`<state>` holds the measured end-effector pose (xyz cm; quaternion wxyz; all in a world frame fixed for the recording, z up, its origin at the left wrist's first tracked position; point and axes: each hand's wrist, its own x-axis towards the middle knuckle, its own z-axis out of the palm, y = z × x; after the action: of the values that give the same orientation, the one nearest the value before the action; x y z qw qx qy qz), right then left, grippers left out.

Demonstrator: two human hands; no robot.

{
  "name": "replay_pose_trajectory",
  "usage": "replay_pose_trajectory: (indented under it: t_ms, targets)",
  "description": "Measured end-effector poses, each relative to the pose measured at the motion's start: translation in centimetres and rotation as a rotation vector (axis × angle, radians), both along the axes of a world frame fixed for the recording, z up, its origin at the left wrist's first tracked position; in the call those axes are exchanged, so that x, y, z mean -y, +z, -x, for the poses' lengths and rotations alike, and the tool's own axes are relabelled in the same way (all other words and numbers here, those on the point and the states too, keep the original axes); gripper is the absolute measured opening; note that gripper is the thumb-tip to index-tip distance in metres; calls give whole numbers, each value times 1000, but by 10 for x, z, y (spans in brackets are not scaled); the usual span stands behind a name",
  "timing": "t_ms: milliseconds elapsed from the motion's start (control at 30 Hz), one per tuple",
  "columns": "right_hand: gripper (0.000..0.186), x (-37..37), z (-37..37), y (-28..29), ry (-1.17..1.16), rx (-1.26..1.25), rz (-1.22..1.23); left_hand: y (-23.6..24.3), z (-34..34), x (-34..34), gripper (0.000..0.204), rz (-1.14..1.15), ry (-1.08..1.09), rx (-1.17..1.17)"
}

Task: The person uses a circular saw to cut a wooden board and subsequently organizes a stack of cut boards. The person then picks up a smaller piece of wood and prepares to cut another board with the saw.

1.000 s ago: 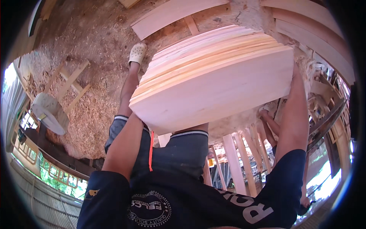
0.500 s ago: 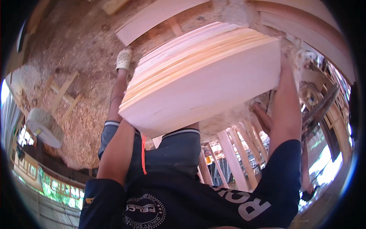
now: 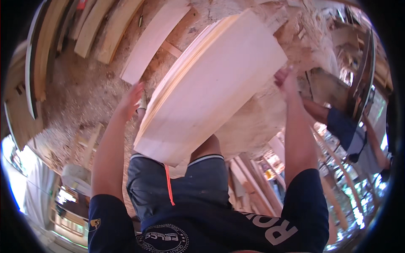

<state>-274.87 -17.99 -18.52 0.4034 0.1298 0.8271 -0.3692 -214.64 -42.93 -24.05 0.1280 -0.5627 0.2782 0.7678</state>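
Note:
A thick stack of pale wooden boards (image 3: pixel 215 80) lies in front of me, its near end close to my shorts and its far end up and to the right. The layered edges of the boards show along its left side. My left hand (image 3: pixel 131 101) is held off the left side of the stack, fingers stretched and holding nothing. Just off the right end of the top board is my right hand (image 3: pixel 286 79), its fingers loosely bent and slightly blurred, with nothing visible in them.
Beyond the stack, a separate pale board (image 3: pixel 156 40) and several curved planks (image 3: pixel 99 25) lie on the sawdust-covered ground. A co-worker's arm (image 3: pixel 316 110) reaches in from the right behind my forearm. Timber strips (image 3: pixel 253 181) lean at the lower right; a round block (image 3: pixel 76 177) stands lower left.
Both hands have let go of the stack and moved apart from it. The stack has gone down and turned, its right end farther away. My view has shifted, showing more planks at left.

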Motion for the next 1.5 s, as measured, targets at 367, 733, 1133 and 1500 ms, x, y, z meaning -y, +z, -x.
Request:
replay_pose_trajectory:
  t_ms: [367,733,1133,1500]
  targets:
    - [87,45,-209,-16,-484,403,719,43,321,52,65,45,-3,-90]
    - [97,-4,-133,-52,-497,181,655,29,320,65,63,158,-40,-93]
    - [91,36,-122,-13,-473,-43,622,21,310,78,63,140,-48,-128]
    - [81,77,-151,-70,-502,198,757,49,320,54,75,241,-100,-145]
